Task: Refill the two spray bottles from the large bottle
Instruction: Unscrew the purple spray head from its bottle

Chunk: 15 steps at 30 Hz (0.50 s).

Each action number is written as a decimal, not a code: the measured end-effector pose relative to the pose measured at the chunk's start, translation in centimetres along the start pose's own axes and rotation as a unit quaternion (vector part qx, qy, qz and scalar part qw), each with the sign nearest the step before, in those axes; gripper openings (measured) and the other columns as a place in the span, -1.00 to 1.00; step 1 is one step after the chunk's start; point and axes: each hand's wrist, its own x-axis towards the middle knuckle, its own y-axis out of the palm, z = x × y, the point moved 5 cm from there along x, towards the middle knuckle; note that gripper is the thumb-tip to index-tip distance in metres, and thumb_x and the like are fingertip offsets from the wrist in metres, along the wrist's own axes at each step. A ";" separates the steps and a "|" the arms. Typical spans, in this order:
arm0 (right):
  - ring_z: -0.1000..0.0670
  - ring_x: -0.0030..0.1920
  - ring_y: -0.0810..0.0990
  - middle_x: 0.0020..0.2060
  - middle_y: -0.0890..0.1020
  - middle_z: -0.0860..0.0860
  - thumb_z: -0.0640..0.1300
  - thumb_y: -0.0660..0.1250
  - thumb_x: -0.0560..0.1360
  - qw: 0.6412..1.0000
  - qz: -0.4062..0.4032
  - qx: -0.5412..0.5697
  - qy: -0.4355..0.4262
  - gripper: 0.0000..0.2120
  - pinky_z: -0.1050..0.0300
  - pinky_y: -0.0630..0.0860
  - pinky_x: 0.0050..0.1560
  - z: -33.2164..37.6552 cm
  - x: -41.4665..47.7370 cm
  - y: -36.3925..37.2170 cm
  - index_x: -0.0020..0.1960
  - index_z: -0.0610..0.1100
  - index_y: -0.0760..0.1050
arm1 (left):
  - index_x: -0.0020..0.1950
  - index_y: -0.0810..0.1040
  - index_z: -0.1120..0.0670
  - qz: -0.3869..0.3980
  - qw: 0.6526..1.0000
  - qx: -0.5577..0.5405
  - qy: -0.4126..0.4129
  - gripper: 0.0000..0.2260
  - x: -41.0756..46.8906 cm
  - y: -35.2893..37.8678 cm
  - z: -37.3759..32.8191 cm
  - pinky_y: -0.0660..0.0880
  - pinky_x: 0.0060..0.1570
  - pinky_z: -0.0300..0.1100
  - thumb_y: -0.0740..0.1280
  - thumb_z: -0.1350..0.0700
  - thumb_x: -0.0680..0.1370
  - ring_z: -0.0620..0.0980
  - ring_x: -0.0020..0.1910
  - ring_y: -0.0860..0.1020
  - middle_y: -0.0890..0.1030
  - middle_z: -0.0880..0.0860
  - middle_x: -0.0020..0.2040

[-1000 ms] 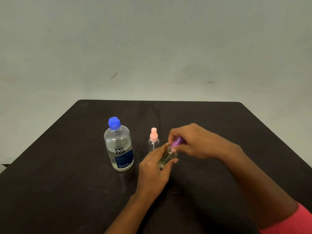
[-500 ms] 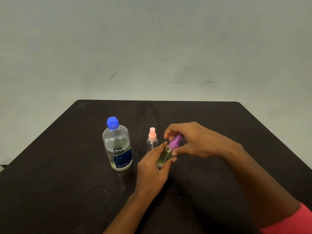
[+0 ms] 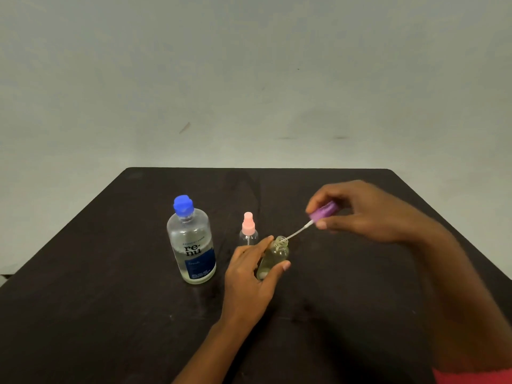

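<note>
On a dark table (image 3: 110,314) stands a large clear bottle (image 3: 191,245) with a blue cap and a dark blue label. To its right is a small clear spray bottle with a pink top (image 3: 248,230). My left hand (image 3: 250,281) grips a second small clear bottle (image 3: 274,256), tilted, its threaded neck uncovered. My right hand (image 3: 368,212) pinches its purple spray top (image 3: 323,211), lifted up and to the right. The thin white dip tube (image 3: 297,232) slants down with its tip just at the bottle's mouth.
A plain pale wall rises behind the table's far edge. Bare dark tabletop lies to the left of the large bottle and at the front. A pink sleeve edge (image 3: 471,376) shows at the bottom right.
My right hand has pulled the purple spray top off the small bottle and carried it up and to the right, drawing the dip tube out. My left hand keeps its hold.
</note>
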 end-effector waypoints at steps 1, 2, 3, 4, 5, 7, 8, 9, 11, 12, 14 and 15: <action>0.01 -0.11 0.65 -0.12 0.67 0.00 -0.29 0.45 0.43 0.998 -0.025 0.058 0.007 -0.83 0.14 0.63 -0.09 -0.5 -0.5 -0.9 -0.04 -0.08 0.61 | 0.23 0.52 -0.13 -0.002 1.000 -0.002 -0.005 -0.54 0.0 0.0 0.0 0.40 -0.10 -0.48 0.35 -0.22 0.36 -0.27 -0.05 0.49 0.51 -0.17 -0.04; 0.01 -0.15 0.65 -0.13 0.67 -0.05 -0.32 0.44 0.43 0.993 -0.052 0.102 0.015 -0.85 0.16 0.63 -0.16 -1.2 -1.0 -1.6 -0.05 -0.11 0.61 | 0.22 0.51 -0.15 -0.001 1.000 -0.002 -0.008 -0.55 0.0 0.0 -0.1 0.40 -0.11 -0.48 0.36 -0.23 0.35 -0.26 -0.06 0.49 0.52 -0.16 -0.05; 0.05 -0.19 0.63 -0.14 0.66 -0.07 -0.33 0.43 0.43 0.988 -0.081 0.128 0.030 -0.86 0.20 0.61 -0.21 -2.1 -1.3 -2.0 -0.06 -0.14 0.61 | 0.22 0.49 -0.17 0.001 1.000 -0.001 -0.011 -0.55 0.0 0.1 -0.1 0.40 -0.12 -0.48 0.38 -0.22 0.35 -0.26 -0.06 0.49 0.52 -0.16 -0.05; 0.08 -0.22 0.62 -0.16 0.65 -0.08 -0.32 0.42 0.44 0.983 -0.110 0.137 0.051 -0.88 0.22 0.60 -0.24 -3.4 -1.6 -2.3 -0.06 -0.15 0.60 | 0.22 0.49 -0.17 0.005 1.000 0.001 -0.016 -0.55 0.0 0.2 -0.1 0.40 -0.12 -0.48 0.43 -0.20 0.36 -0.25 -0.05 0.49 0.53 -0.16 -0.04; 0.07 -0.24 0.61 -0.16 0.65 -0.07 -0.29 0.43 0.44 0.976 -0.146 0.139 0.078 -0.89 0.19 0.59 -0.24 -4.9 -1.6 -2.4 -0.07 -0.13 0.60 | 0.24 0.50 -0.14 0.007 1.000 0.002 -0.022 -0.55 0.0 0.3 0.0 0.40 -0.11 -0.48 0.47 -0.14 0.37 -0.24 -0.04 0.49 0.53 -0.16 -0.04; -0.01 -0.25 0.63 -0.16 0.64 -0.06 -0.22 0.46 0.44 0.952 -0.243 0.116 0.146 -0.90 0.14 0.56 -0.19 -8.4 -1.6 -2.0 -0.08 -0.09 0.58 | 0.26 0.53 -0.08 0.010 0.999 0.003 -0.037 -0.55 0.0 0.7 0.1 0.41 -0.09 -0.48 0.50 -0.03 0.39 -0.24 -0.03 0.50 0.55 -0.17 -0.04; -0.04 -0.22 0.64 -0.17 0.64 -0.07 -0.19 0.46 0.43 0.933 -0.294 0.100 0.181 -0.90 0.17 0.53 -0.17 -10.0 -1.7 -1.4 -0.09 -0.09 0.56 | 0.26 0.53 -0.07 0.016 0.999 0.003 -0.041 -0.55 0.1 0.9 0.1 0.41 -0.07 -0.48 0.50 -0.02 0.39 -0.24 -0.03 0.50 0.55 -0.18 -0.03; -0.07 -0.18 0.64 -0.17 0.63 -0.07 -0.19 0.46 0.43 0.912 -0.339 0.093 0.210 -0.89 0.19 0.48 -0.18 -11.3 -1.9 -0.6 -0.10 -0.10 0.54 | 0.26 0.53 -0.06 0.024 0.999 0.003 -0.040 -0.55 0.2 1.1 0.0 0.43 -0.05 -0.46 0.49 -0.02 0.39 -0.25 -0.01 0.51 0.57 -0.18 -0.02; -0.10 -0.11 0.61 -0.19 0.60 -0.05 -0.22 0.44 0.44 0.881 -0.389 0.101 0.251 -0.87 0.21 0.40 -0.18 -13.2 -2.3 1.6 -0.10 -0.12 0.48 | 0.26 0.54 -0.02 0.037 0.999 0.002 -0.032 -0.56 0.4 1.6 -0.3 0.46 -0.01 -0.43 0.49 -0.01 0.40 -0.25 -0.01 0.54 0.60 -0.17 0.01; -0.10 -0.09 0.59 -0.18 0.58 -0.04 -0.23 0.43 0.44 0.872 -0.400 0.096 0.265 -0.85 0.20 0.39 -0.16 -13.9 -2.4 2.6 -0.08 -0.12 0.46 | 0.25 0.54 -0.01 0.040 0.999 0.000 -0.029 -0.56 0.6 1.7 -0.4 0.48 0.00 -0.41 0.49 -0.01 0.40 -0.25 -0.01 0.55 0.61 -0.16 0.02; -0.09 -0.08 0.57 -0.14 0.58 -0.04 -0.22 0.42 0.45 0.863 -0.408 0.067 0.288 -0.83 0.13 0.43 -0.08 -15.1 -2.7 4.0 -0.05 -0.12 0.44 | 0.25 0.55 0.00 0.044 0.999 -0.002 -0.029 -0.58 1.2 2.1 -0.7 0.50 0.00 -0.38 0.48 0.00 0.41 -0.24 0.00 0.57 0.62 -0.15 0.03; -0.08 -0.08 0.56 -0.11 0.58 -0.05 -0.21 0.41 0.45 0.860 -0.412 0.052 0.298 -0.83 0.09 0.43 -0.06 -15.5 -2.8 4.3 -0.03 -0.12 0.43 | 0.25 0.54 -0.01 0.045 0.999 0.000 -0.030 -0.59 1.4 2.3 -0.9 0.50 0.00 -0.38 0.48 0.00 0.42 -0.24 -0.01 0.57 0.61 -0.16 0.03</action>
